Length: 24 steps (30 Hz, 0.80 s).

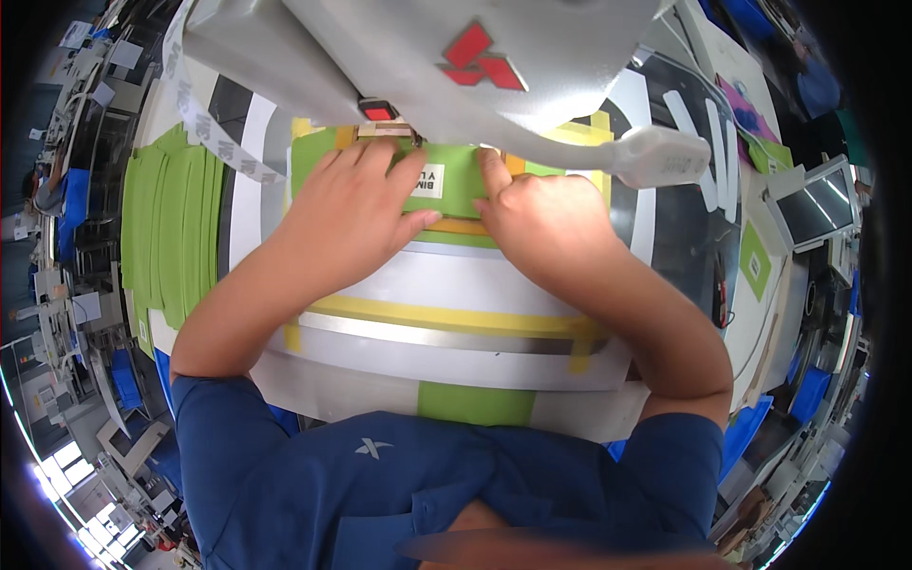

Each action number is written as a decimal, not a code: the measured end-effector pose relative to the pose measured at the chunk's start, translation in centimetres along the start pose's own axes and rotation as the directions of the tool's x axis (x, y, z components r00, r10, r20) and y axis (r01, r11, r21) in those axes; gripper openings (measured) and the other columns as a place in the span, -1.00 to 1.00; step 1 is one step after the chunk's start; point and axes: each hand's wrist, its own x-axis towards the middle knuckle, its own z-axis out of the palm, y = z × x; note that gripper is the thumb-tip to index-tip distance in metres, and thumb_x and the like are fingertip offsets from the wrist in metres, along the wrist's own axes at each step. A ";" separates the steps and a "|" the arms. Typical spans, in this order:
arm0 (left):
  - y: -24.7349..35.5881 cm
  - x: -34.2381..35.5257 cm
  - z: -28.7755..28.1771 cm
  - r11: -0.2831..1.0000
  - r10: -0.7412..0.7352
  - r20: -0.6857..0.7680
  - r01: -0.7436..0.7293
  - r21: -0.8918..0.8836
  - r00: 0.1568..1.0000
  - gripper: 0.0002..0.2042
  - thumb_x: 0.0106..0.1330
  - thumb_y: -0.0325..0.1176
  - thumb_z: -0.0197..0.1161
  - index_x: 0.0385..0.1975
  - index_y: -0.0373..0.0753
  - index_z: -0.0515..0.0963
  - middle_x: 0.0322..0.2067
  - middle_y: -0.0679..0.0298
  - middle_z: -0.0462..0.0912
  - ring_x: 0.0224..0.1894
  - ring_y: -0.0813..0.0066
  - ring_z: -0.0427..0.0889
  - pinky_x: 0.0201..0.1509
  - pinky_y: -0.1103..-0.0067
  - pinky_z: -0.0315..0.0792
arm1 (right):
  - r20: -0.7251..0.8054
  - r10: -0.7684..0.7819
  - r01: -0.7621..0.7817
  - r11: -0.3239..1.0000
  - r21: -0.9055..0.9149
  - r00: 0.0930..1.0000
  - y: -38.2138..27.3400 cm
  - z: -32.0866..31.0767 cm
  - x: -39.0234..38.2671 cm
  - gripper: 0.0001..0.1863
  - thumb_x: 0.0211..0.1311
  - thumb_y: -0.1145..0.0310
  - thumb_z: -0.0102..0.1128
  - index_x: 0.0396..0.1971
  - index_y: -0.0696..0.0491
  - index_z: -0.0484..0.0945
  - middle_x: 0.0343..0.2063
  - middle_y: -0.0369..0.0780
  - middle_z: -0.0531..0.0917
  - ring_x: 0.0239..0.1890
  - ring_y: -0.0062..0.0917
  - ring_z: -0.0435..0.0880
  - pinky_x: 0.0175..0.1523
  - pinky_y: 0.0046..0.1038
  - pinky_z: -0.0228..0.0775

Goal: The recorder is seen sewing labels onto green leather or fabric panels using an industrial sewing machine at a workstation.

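A green fabric piece (461, 185) with a small white label (427, 180) lies flat under the head of a white sewing machine (399, 57). My left hand (361, 195) rests on its left part, fingers stretched toward the machine and thumb apart near the front edge. On the right part lies my right hand (546, 209), its index finger extended and the others curled under. Index and thumb of that hand touch the green piece and stand apart. An orange-brown strip (456, 226) runs along the front edge of the piece. What lies under the palms is hidden.
A pile of green pieces (171, 228) lies at the left. A white machine lamp (665, 157) reaches over the right side. Several white strips (708, 152) and a screen (814, 201) are farther right. Yellow tape (446, 318) and a metal strip (427, 334) cross the white work surface.
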 end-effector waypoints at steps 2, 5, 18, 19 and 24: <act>0.0 0.6 0.6 1.000 0.026 -0.080 -0.025 0.006 0.996 -0.46 0.37 -0.12 0.42 0.26 -0.28 0.54 0.12 -0.05 0.59 0.17 -0.02 0.60 0.25 0.22 0.47 | 0.034 0.036 -0.037 0.999 0.037 0.999 -0.2 -0.1 0.0 -0.41 0.43 0.10 0.28 0.32 0.16 0.52 -0.63 -0.23 0.70 -0.62 -0.35 0.73 -0.49 -0.30 0.49; 0.1 1.7 1.3 0.999 -0.004 -0.003 0.004 -0.033 1.000 -0.51 0.40 -0.16 0.39 0.30 -0.16 0.57 0.15 -0.02 0.60 0.17 0.00 0.60 0.28 0.20 0.45 | -0.054 -0.006 0.008 0.999 0.046 0.999 -0.1 0.3 -0.5 -0.42 0.45 0.10 0.27 0.31 0.15 0.54 -0.62 -0.23 0.70 -0.62 -0.37 0.71 -0.47 -0.31 0.49; -0.9 2.7 2.7 0.968 0.004 -0.014 -0.008 -0.252 1.000 -0.48 0.35 -0.15 0.41 0.34 0.02 0.63 0.21 0.09 0.62 0.29 -0.06 0.46 0.44 0.10 0.28 | -0.016 -0.290 0.290 0.953 0.090 0.957 -1.5 -1.9 -4.8 -0.69 0.44 0.14 0.27 -0.20 0.13 0.65 -0.38 -0.19 0.68 -0.62 -0.54 0.61 -0.47 -0.46 0.40; -1.0 2.6 2.7 0.962 0.000 -0.009 -0.003 -0.274 1.000 -0.48 0.35 -0.14 0.41 0.34 0.03 0.63 0.22 0.10 0.61 0.31 -0.06 0.44 0.44 0.10 0.27 | -0.008 -0.298 0.297 0.946 0.130 0.954 -1.6 -2.1 -5.0 -0.74 0.39 0.19 0.29 -0.28 0.11 0.61 -0.26 -0.14 0.69 -0.61 -0.55 0.62 -0.49 -0.47 0.40; -1.3 2.6 3.1 0.953 0.008 -0.034 -0.018 -0.301 0.999 -0.47 0.33 -0.12 0.42 0.33 0.02 0.63 0.22 0.09 0.61 0.30 -0.07 0.45 0.43 0.11 0.27 | 0.029 -0.261 0.248 0.944 0.217 0.965 -1.8 -1.6 -4.9 -0.65 0.38 0.14 0.34 -0.20 0.18 0.63 0.11 0.01 0.66 -0.41 -0.45 0.71 -0.40 -0.44 0.56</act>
